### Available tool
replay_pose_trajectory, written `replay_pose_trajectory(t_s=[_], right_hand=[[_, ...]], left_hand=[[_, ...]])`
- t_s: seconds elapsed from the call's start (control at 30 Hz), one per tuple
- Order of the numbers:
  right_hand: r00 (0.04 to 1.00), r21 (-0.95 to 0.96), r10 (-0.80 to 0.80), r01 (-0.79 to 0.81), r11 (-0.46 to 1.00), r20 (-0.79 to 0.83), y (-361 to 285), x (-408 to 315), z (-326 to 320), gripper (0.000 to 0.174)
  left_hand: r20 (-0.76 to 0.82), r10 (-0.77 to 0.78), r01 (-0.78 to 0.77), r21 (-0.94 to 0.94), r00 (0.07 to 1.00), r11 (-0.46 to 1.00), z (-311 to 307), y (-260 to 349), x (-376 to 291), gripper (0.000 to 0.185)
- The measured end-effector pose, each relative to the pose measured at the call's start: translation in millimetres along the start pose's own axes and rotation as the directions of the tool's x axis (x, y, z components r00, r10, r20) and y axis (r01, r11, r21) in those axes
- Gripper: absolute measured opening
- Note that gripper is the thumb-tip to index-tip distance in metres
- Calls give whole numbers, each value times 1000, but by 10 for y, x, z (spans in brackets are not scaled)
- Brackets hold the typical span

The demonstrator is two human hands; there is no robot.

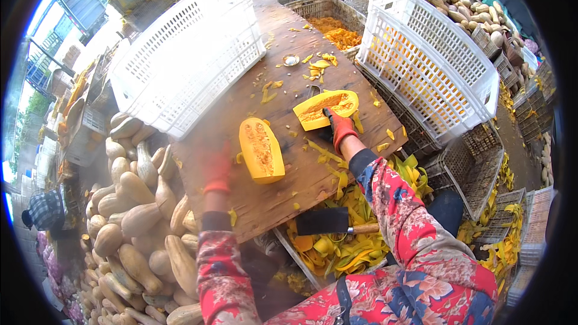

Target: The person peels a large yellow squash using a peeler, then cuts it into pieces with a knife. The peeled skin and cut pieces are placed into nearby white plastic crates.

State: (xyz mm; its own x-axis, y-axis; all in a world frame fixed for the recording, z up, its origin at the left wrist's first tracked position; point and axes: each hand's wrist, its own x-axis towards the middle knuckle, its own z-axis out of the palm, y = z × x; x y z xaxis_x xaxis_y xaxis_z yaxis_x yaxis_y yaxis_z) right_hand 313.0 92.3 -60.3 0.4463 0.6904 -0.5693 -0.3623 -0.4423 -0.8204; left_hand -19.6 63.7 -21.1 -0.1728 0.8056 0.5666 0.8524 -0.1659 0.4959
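My right hand (341, 131), in a red and black glove, grips a peeled half of butternut-type squash (332, 107) by its near edge. The thumb presses on the cut face, where seeds and stringy pulp show. Another peeled half (261, 151) lies cut face up on the wooden board (271, 207), apart from both hands. Just left of it is my left hand (216, 167), in a red glove, too hazy to make out its fingers. Behind the gripped half, part of a metal tool (312, 90) shows. A cleaver (323, 221) with a wooden handle rests over yellow peelings (347, 253) below the board.
Whole unpeeled squashes (140, 221) are heaped at the left. A white plastic crate (194, 67) stands on the board's left side, with stacked crates (429, 67) at the right. Orange pulp fills part of a crate (325, 4) beyond. Peel scraps (318, 65) litter the board.
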Motion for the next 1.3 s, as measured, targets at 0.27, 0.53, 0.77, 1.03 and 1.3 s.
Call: replay_pose_trajectory(t_s=[0.27, 0.53, 0.77, 1.03, 1.3], right_hand=[[962, -33, -271, 270, 962, -43, 209, 51, -16, 55], [792, 81, -528, 531, 843, 308, 577, -43, -211, 46], [788, -176, -583, 614, 770, 196, 521, -183, -144, 43], [762, -166, -609, 644, 746, 221, 598, -195, -207, 45], [779, -184, -573, 621, 762, 253, 516, -217, -203, 40]], left_hand=[[15, 312, -209, 773, 950, 599, -973, -353, 1752, 86], [30, 281, -226, 677, 959, 701, -771, -807, 2378, 51], [26, 218, -180, 665, 976, 725, -460, -1147, 3135, 56], [-347, 225, 4, 551, 910, 834, 544, -641, 3143, 91], [715, -266, 391, -11, 646, 920, -270, -257, -70, 68]])
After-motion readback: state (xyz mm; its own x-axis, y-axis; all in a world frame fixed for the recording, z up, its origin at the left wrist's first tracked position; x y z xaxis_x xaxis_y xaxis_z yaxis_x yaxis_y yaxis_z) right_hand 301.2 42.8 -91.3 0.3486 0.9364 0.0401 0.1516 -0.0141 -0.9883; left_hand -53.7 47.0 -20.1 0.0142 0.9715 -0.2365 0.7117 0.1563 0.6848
